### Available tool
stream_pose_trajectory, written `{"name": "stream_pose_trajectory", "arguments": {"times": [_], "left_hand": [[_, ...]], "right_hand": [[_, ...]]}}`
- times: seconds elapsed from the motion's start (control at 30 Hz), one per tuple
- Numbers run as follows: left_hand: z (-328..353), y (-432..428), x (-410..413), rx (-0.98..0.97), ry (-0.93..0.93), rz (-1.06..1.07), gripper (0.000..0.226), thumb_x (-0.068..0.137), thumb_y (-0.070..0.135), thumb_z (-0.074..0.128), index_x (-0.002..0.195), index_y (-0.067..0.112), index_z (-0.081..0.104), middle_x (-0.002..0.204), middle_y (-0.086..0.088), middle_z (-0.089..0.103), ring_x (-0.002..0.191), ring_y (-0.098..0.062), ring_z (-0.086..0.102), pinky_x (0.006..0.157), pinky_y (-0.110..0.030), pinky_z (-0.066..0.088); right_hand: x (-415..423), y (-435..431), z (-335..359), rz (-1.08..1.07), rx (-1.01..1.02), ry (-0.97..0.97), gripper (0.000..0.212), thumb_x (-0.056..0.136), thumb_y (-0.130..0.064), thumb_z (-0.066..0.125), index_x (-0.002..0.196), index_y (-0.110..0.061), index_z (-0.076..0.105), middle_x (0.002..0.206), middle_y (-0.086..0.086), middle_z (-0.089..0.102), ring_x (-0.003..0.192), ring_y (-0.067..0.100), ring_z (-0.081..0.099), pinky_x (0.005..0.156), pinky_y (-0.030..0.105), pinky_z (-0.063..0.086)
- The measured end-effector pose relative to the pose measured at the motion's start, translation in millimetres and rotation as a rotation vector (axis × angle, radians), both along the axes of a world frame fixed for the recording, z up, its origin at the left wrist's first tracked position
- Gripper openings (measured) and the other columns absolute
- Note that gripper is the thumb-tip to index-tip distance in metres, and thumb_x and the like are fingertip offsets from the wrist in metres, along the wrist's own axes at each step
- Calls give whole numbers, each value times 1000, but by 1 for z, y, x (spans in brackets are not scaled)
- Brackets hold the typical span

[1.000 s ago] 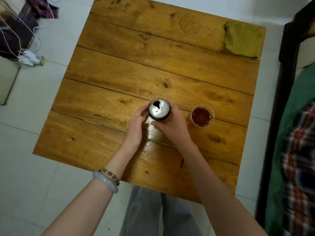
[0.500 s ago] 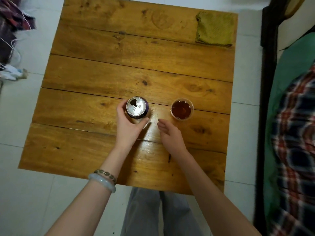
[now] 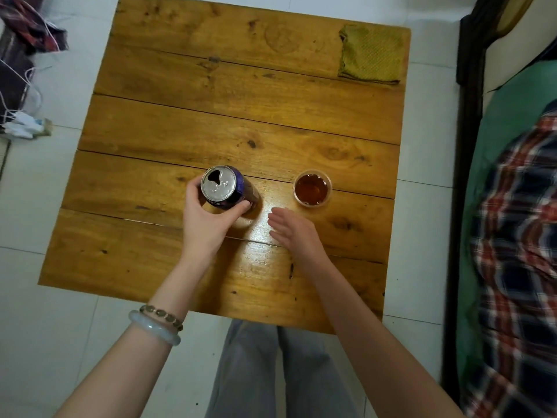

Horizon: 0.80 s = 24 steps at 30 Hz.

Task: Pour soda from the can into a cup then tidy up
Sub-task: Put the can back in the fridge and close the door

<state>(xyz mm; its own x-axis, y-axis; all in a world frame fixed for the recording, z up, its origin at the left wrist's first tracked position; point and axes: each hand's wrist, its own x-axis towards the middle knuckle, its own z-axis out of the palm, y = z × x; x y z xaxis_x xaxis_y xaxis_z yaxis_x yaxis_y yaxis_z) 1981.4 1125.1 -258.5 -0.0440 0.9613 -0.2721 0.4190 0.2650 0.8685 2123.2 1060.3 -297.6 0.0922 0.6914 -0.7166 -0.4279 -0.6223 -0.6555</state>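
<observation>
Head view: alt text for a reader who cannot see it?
The left hand grips an opened purple can at a wooden table; the right hand is open beside it. A clear cup of brown soda stands to the right, a folded olive cloth at the far right corner.

**Desk layout from above**

Near the middle of the desk (image 3: 241, 116), the can (image 3: 220, 185) is left of the cup (image 3: 312, 188), well apart. The left hand (image 3: 208, 218) wraps the can. The right hand (image 3: 294, 229) is before and between them. A cloth (image 3: 371, 54) lies at the far right corner.
</observation>
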Motion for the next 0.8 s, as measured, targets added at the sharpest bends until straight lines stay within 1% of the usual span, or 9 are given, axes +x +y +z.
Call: {"name": "stream_pose_trajectory", "arguments": {"times": [0.1,0.17,0.2,0.33,0.43,0.5,0.6,0.7,0.8], "left_hand": [[26,-8,-9,-7,-4,-37,72,65,14,85,124,18,44,119,6,51,111,-6,47,90,-5,35],[45,-14,-14,7,4,-56,71,64,14,85,121,21,44,119,6,51,110,-5,47,88,-2,33],[54,-17,-16,10,3,-65,70,64,14,85,120,24,43,118,7,50,110,-5,46,87,0,33],[91,-28,-25,35,-14,-93,72,62,16,87,119,24,44,114,12,52,107,-3,48,92,-8,35],[118,-35,-31,79,-30,-91,72,60,16,88,118,24,45,111,20,52,103,9,48,86,0,34],[134,-40,-36,110,-38,-82,71,59,15,88,116,24,47,111,20,54,101,13,49,85,0,35],[158,-46,-46,143,-43,-64,72,57,17,89,116,25,49,112,19,56,99,13,50,84,-2,36],[183,-53,-61,177,-39,-37,71,58,16,90,115,25,49,111,18,57,99,12,50,85,-4,38],[204,-65,-81,213,-33,-2,70,58,14,89,116,24,50,111,17,58,101,10,52,87,-6,39]], "right_hand": [[-2,5,21,-25,-24,30,43,102,-36,30,115,-7,59,120,9,60,115,19,56,101,36,44],[-2,7,38,-26,-40,35,43,102,-37,28,102,-11,63,119,12,62,112,21,57,102,38,43],[-2,9,49,-26,-52,48,44,102,-37,27,99,-11,63,117,14,62,112,23,58,103,39,43],[-2,13,96,23,-79,89,50,101,-40,28,104,-2,61,110,15,64,110,27,59,103,42,43],[-5,12,127,67,-65,110,59,99,-46,27,112,2,58,112,18,63,108,27,59,102,40,44],[-10,12,145,94,-60,109,63,99,-48,27,117,5,56,113,19,62,107,27,59,101,40,44],[-18,10,173,131,-52,124,63,99,-49,27,117,4,57,114,20,63,108,28,59,100,39,45],[-28,8,195,158,-42,170,62,98,-48,29,114,5,59,113,22,63,110,30,59,96,37,48],[-45,6,216,249,-14,186,62,98,-47,29,113,5,58,107,19,64,104,28,60,94,35,49]]}}
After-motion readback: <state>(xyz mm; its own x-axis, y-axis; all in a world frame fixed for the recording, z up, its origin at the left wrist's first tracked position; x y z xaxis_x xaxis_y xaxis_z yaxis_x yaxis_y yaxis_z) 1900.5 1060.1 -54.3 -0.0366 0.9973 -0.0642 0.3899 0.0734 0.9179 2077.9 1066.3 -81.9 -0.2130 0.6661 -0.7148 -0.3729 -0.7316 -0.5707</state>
